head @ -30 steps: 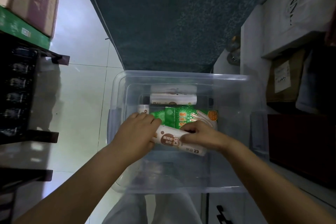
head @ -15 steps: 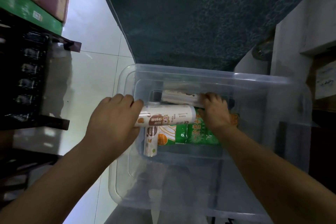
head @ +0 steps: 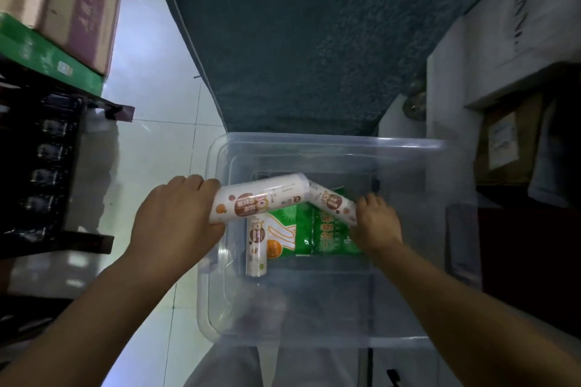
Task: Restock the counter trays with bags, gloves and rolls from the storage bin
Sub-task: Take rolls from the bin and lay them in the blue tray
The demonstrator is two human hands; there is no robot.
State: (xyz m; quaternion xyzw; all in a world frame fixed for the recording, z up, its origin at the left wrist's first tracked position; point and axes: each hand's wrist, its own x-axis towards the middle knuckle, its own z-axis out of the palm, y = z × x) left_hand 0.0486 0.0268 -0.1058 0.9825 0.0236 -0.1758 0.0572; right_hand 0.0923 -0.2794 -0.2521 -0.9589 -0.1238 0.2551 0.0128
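A clear plastic storage bin point(head: 408, 148) stands on the floor below me. My left hand point(head: 176, 217) grips the left end of a white roll point(head: 261, 198) with a brown label, held above the bin's left rim. My right hand point(head: 375, 223) is inside the bin, closed on a second white roll point(head: 330, 201) that tilts down to the right. A third roll point(head: 257, 245) lies on the bin floor. Green glove packs point(head: 323, 232) lie flat beside it, under my right hand.
A dark teal mat point(head: 298, 41) covers the floor beyond the bin. Cardboard boxes point(head: 63, 3) on a green box and a black rack point(head: 41, 166) stand at left. White and brown boxes point(head: 509, 72) line the right side.
My left hand has lifted its roll higher toward the bin's left rim. My right hand has closed on a second roll and raised it off the glove packs.
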